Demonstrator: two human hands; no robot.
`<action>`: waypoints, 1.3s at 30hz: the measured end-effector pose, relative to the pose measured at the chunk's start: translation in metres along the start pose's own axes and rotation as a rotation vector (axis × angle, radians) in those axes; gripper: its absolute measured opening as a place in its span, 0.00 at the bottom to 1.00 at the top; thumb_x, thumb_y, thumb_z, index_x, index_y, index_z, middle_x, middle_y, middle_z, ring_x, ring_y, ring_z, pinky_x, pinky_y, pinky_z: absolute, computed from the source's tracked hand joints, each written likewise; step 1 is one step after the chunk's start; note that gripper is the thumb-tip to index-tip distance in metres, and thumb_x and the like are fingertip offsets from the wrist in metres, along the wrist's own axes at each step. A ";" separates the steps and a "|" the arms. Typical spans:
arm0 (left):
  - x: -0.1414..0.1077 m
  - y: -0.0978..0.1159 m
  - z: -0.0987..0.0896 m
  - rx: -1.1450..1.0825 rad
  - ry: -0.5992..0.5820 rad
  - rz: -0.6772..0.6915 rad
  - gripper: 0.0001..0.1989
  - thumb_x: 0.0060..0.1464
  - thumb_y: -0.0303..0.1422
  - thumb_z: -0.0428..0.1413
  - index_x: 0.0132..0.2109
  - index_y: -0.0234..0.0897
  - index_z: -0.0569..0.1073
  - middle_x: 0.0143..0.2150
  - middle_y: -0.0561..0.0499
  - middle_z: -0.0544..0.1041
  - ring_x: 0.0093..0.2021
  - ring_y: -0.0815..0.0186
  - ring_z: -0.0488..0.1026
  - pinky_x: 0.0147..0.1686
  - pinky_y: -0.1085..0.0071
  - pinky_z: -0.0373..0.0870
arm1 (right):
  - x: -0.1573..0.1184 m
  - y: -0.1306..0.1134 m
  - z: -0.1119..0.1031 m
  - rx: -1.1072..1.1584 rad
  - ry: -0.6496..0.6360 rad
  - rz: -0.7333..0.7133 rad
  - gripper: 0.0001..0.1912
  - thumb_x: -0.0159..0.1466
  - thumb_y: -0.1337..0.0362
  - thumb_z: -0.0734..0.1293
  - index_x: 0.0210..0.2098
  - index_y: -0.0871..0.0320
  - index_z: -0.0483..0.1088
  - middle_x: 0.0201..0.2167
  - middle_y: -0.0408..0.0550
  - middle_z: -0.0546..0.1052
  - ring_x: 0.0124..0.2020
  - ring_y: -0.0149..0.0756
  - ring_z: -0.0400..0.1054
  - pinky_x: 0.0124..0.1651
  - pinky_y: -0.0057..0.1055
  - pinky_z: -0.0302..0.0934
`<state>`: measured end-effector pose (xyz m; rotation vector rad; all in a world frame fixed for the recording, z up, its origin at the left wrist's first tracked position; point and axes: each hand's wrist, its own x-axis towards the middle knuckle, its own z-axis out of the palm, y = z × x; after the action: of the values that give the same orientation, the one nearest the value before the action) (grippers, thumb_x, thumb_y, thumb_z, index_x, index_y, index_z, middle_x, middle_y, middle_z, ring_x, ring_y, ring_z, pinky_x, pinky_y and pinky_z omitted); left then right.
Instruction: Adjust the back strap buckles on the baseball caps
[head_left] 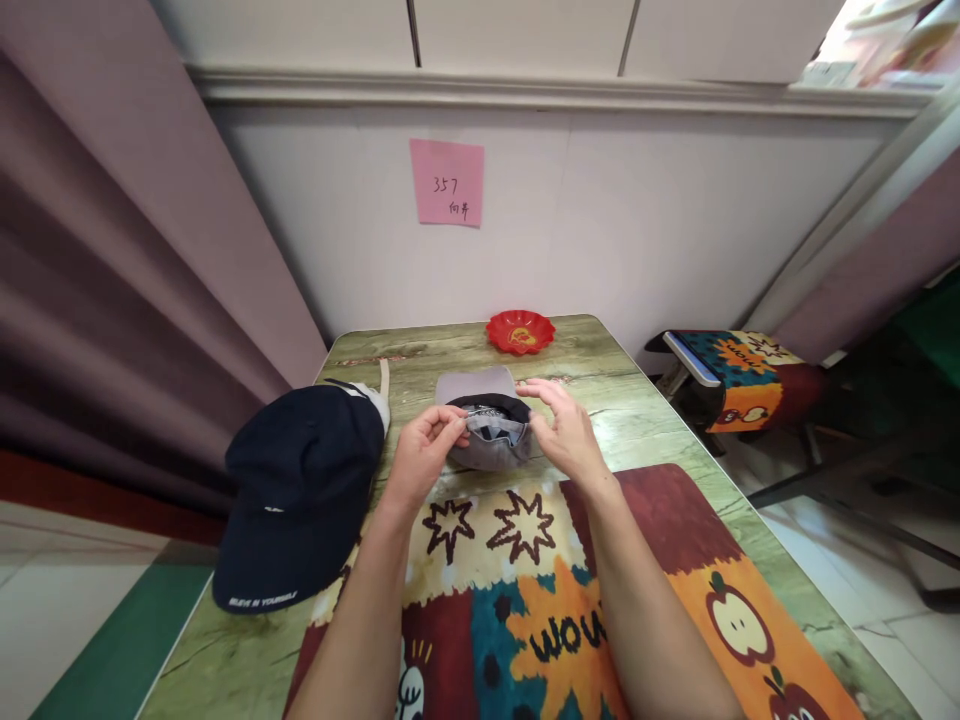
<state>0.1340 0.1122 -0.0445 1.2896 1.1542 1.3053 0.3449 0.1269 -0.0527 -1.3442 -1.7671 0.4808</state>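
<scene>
A grey cap (480, 456) lies upside down on the table, its lighter brim (474, 384) pointing toward the wall and its dark inner band showing. Pinched between the thumb and fingers of my left hand (424, 450) is the cap's left rim. My right hand (566, 432) is at the opposite side, thumb by the rim and fingers stretched out apart over the brim's right edge. Further left, a navy cap (307, 460) rests with its brim toward me, over the table's left edge. Something pale with a strap (385, 380) shows partly behind it.
The wood-patterned table (442, 350) meets a white wall with a pink note (448, 183). A red scalloped dish (520, 332) stands at the back. Under my forearms lies a colourful mat (675, 520). A stool (742, 375) with similar covering is at the right; curtains (135, 200) hang left.
</scene>
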 end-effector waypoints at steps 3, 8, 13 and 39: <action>-0.002 0.002 0.005 0.006 -0.033 0.002 0.14 0.50 0.41 0.63 0.29 0.35 0.73 0.43 0.47 0.77 0.30 0.70 0.72 0.35 0.71 0.73 | 0.001 -0.017 0.004 0.148 -0.086 -0.127 0.16 0.62 0.60 0.69 0.49 0.50 0.75 0.54 0.49 0.76 0.58 0.44 0.67 0.63 0.44 0.55; -0.004 -0.001 0.011 0.002 -0.058 0.015 0.11 0.52 0.40 0.62 0.31 0.35 0.74 0.34 0.51 0.76 0.32 0.68 0.72 0.35 0.74 0.70 | -0.005 -0.027 0.027 0.080 -0.102 -0.210 0.15 0.61 0.59 0.72 0.48 0.44 0.76 0.47 0.44 0.79 0.51 0.41 0.71 0.68 0.49 0.42; -0.003 -0.004 0.012 0.015 -0.057 0.009 0.11 0.53 0.40 0.61 0.32 0.35 0.75 0.37 0.50 0.76 0.25 0.73 0.68 0.29 0.74 0.68 | -0.007 -0.022 0.034 0.031 -0.043 -0.201 0.10 0.62 0.59 0.71 0.44 0.45 0.78 0.41 0.42 0.81 0.46 0.38 0.72 0.69 0.49 0.39; 0.000 -0.011 0.006 0.047 0.005 -0.163 0.20 0.51 0.45 0.60 0.45 0.36 0.74 0.19 0.58 0.69 0.14 0.72 0.61 0.11 0.78 0.53 | -0.006 -0.016 0.038 0.025 -0.015 -0.170 0.09 0.59 0.59 0.74 0.40 0.48 0.77 0.39 0.42 0.82 0.43 0.39 0.74 0.66 0.49 0.45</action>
<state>0.1399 0.1134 -0.0559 1.2003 1.2728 1.1689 0.3052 0.1226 -0.0652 -1.1636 -1.8631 0.4189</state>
